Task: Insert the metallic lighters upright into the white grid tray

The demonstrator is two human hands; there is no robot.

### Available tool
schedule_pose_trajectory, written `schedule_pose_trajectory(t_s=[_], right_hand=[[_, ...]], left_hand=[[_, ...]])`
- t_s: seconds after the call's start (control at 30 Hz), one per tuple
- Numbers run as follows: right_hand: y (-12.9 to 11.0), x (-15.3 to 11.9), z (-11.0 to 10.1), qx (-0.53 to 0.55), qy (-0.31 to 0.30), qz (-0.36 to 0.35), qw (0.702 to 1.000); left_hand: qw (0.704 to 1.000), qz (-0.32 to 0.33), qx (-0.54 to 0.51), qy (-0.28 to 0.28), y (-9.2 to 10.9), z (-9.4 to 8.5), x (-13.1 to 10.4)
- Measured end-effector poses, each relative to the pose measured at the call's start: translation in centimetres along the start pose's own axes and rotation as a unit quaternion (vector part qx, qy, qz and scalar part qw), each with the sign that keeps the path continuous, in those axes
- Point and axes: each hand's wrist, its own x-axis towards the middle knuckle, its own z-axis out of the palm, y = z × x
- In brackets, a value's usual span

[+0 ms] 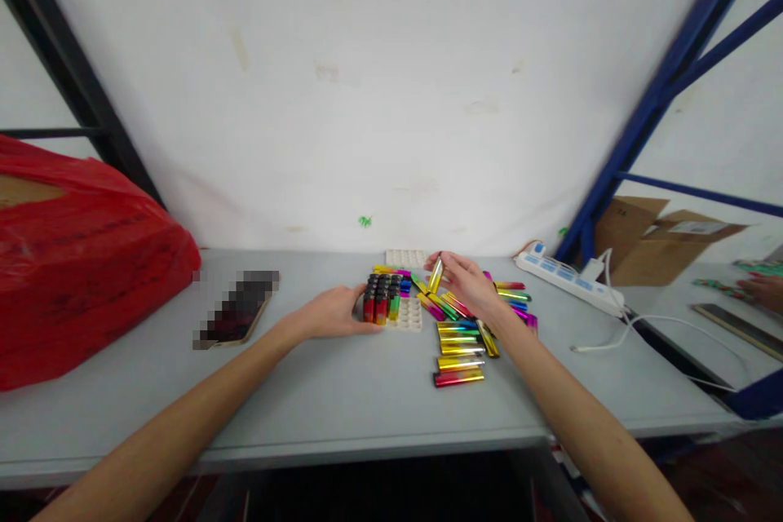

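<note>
My left hand (333, 311) grips the left end of a white plastic tray (413, 315), its thumb at the front and the other fingers behind. Upright lighters (380, 298) with dark tops and shiny red, yellow and green bodies fill the tray's left part; bare sockets show on its right. Raised above the pile, my right hand (466, 281) pinches a gold lighter (435, 275), which is tilted. Beneath and around that hand lie loose metallic lighters (449, 306) in several colours. Closer to me, a few more lighters (460, 349) lie roughly side by side, with a red one (458, 378) nearest.
A second white tray (405, 258) lies by the wall. At left are a phone (241, 310) and a red plastic bag (86, 261). A power strip (568, 281) with a white cable and a cardboard box (654, 241) stand right. Another person's hand (764, 291) shows far right.
</note>
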Motion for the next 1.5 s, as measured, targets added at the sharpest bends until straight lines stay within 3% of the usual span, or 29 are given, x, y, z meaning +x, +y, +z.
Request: schedule_pose_trajectory(t_s=[0.1, 0.23, 0.3, 0.4, 0.5, 0.93, 1.5], right_hand=[[-0.3, -0.7, 1.0, 0.006, -0.055, 0.037, 0.998], [0.1, -1.0, 2.1, -0.065, -0.076, 0.050, 0.994], [0.7, -1.0, 2.6, -0.152, -0.060, 0.021, 0.986], [1.9, -0.9, 3.3, -0.305, -0.003, -0.062, 0.950], [2.7, -1.1, 3.9, -0.380, 0.018, -0.083, 0.921], [2.4, -1.3, 4.0, -0.469, 0.011, -0.125, 0.874], [1.8, -1.5, 4.0, -0.501, -0.014, -0.126, 0.856]], left_hand=[[1.000, -0.001, 0.009, 0.003, -0.2, 0.3, 0.1], [1.000, 0.006, -0.002, -0.005, -0.6, 0.4, 0.3], [1.000, 0.007, -0.009, -0.007, -0.7, 0.4, 0.3], [1.000, 0.013, -0.013, -0.005, -0.7, 0.4, 0.3], [1.000, 0.011, -0.010, -0.009, -0.6, 0.3, 0.3], [1.000, 0.011, -0.021, -0.013, -0.8, 0.4, 0.3], [1.000, 0.012, -0.024, -0.010, -1.0, 0.5, 0.4]])
